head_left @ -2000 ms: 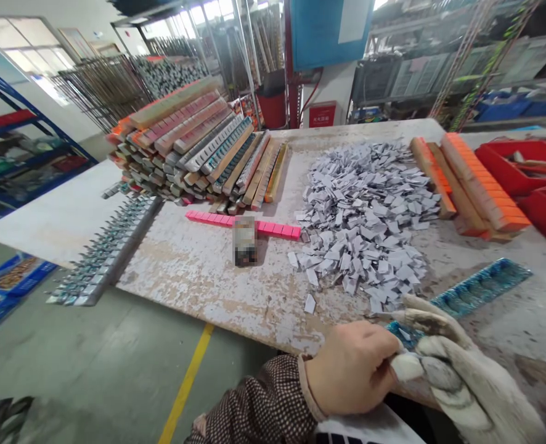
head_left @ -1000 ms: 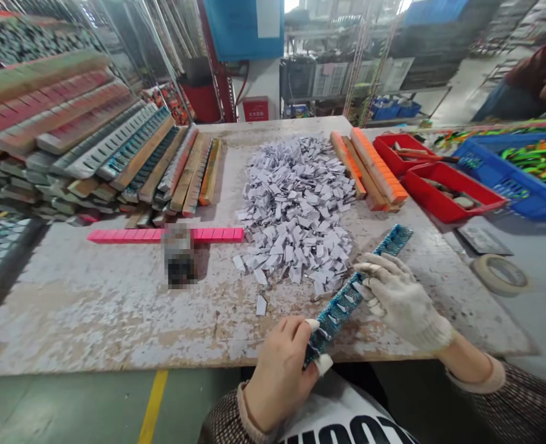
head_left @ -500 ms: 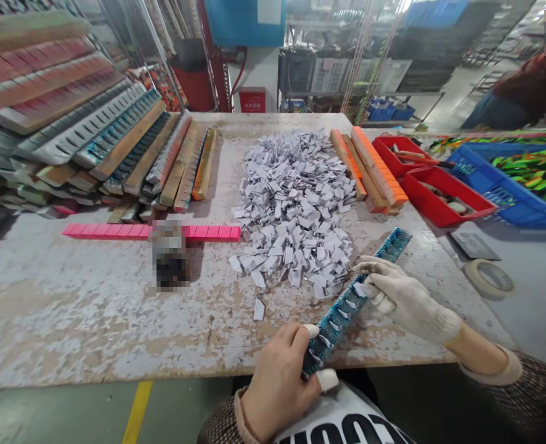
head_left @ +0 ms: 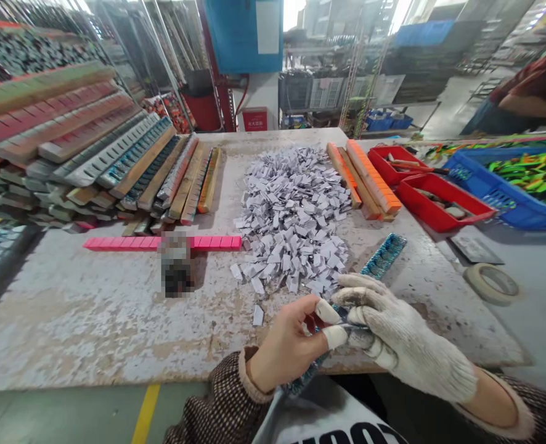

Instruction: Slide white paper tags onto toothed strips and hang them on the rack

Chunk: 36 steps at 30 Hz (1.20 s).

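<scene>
A blue glittery strip with slots [head_left: 384, 254] slants from my lap over the table's front edge, its middle hidden by my hands. My left hand [head_left: 291, 342], bare with white covers on thumb and forefinger, pinches a small pale piece [head_left: 352, 325] above the strip. On the other side, my right hand [head_left: 400, 336], in a white knitted glove, closes its fingers on the same piece. Whether the glove also rests on the strip cannot be seen. Just beyond lies a heap of small white tags [head_left: 296, 216], with one loose tag [head_left: 258, 315] nearer me.
A pink notched bar [head_left: 120, 243] lies left, partly behind a blurred block [head_left: 175, 265]. Stacked slotted bars [head_left: 129, 154] rise behind it. Orange bars [head_left: 372, 176], red trays [head_left: 444, 200], a blue crate [head_left: 527, 203] and a tape roll [head_left: 492, 283] are right. A person [head_left: 527, 92] stands far right.
My left hand has let go of the strip's near end and moved up to my right hand. Both now meet at a small pale piece. The view has tilted slightly up.
</scene>
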Motion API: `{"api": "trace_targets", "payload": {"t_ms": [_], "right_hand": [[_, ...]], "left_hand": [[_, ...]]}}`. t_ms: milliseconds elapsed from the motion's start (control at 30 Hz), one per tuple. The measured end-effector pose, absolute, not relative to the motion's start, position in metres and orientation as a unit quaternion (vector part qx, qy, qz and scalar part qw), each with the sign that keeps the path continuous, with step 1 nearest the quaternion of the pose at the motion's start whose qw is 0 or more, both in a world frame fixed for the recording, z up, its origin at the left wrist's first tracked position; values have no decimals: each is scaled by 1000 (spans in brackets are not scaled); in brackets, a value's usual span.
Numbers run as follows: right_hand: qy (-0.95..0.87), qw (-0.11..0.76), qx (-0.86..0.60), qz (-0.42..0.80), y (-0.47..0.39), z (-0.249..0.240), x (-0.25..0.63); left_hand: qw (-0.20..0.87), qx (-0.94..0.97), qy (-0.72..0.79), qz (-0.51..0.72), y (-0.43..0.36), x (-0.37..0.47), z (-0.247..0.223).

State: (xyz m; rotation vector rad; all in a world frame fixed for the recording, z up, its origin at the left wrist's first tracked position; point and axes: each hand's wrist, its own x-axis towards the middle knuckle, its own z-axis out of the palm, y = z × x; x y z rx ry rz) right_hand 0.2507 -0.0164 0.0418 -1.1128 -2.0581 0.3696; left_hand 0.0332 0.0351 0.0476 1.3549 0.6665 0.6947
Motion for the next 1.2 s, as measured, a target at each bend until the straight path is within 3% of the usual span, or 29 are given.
{"api": "trace_targets", "payload": {"t_ms": [267,433,533,633,700,767,900,1100,1200], "right_hand": [[-868,346,-353,57,-23,53,245],[-870,353,-344,32,-26,45,241],[-843,400,-359,21,-22,39,242],[-821,431,-372,40,-19,40,240],[-815,443,-372,32,-18,41,237],[-811,453,-370,9,-17,40,235],[-808,458,-370,0,-18,36,233],[-782,463,-407,90,-22,29,234],[-762,476,-424,115,-20,26,234]], "left_hand": [[868,417,183,200,33,34,37],[889,398,170,149,37,38,30],[801,475,243,270,33,37,34],[514,691,280,424,25,33,38],[311,789,255,465,21,30,38],[214,824,228,473,19,28,36],[235,827,231,456,20,29,35],[381,806,239,385,20,28,37],[339,817,240,399,21,28,35]]}}
